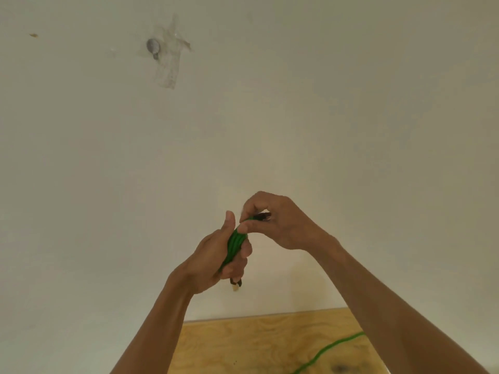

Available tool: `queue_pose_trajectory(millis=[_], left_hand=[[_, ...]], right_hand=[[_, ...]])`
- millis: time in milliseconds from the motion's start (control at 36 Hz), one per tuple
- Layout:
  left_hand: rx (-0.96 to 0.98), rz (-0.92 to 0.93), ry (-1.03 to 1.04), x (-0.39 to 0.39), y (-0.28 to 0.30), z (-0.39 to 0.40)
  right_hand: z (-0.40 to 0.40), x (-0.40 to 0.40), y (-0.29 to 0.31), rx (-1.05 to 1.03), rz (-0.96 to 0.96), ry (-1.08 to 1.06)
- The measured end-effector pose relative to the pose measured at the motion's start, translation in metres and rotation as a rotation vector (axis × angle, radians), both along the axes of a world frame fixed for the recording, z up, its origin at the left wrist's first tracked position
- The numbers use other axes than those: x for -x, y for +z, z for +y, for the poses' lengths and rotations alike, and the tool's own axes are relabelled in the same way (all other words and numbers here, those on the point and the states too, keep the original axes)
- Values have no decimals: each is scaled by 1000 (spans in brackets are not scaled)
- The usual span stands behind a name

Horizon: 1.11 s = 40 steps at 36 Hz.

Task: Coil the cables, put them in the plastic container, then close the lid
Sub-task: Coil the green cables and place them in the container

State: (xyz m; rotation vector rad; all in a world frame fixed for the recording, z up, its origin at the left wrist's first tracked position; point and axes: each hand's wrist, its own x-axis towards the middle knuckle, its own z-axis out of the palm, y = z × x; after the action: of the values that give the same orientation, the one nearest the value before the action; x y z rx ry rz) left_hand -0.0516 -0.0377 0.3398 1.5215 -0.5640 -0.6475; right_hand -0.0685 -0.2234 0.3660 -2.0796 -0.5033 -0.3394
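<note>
A green cable is folded into several loops and held up in front of the wall. My left hand grips the bundle, with one plug end hanging out below my fingers. My right hand pinches the cable's other end near its dark plug just above the bundle. Another green cable lies on the wooden table below. The plastic container is not in view.
A pale wall fills most of the view, with a taped patch at the upper left. Only the table's far edge shows at the bottom, partly behind my forearms.
</note>
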Motion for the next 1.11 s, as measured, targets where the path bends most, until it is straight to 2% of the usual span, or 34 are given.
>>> queue_pose_trajectory(millis=[139, 250, 389, 472, 639, 750, 861, 1000, 1111], left_hand=[[148, 109, -84, 3, 5, -2], [135, 39, 48, 6, 8, -4], [184, -12, 436, 8, 9, -21], [172, -184, 721, 1, 2, -26], [23, -566, 860, -7, -14, -26], [-25, -533, 1013, -13, -13, -26], [-26, -530, 1164, -22, -14, -24], [61, -473, 1210, -27, -16, -23], [112, -432, 1141, -24, -18, -22]], right_hand=[[12, 7, -15, -432, 265, 206], [24, 8, -22, -559, 198, 120], [36, 0, -27, -571, 97, -87], [39, -2, -25, -585, 60, -152], [49, -5, -25, -528, 61, -229], [61, -3, -29, -320, 22, -392], [70, 5, -27, -198, 9, -405], [70, 7, -23, -426, 111, -409], [68, 6, -24, -461, 148, -401]])
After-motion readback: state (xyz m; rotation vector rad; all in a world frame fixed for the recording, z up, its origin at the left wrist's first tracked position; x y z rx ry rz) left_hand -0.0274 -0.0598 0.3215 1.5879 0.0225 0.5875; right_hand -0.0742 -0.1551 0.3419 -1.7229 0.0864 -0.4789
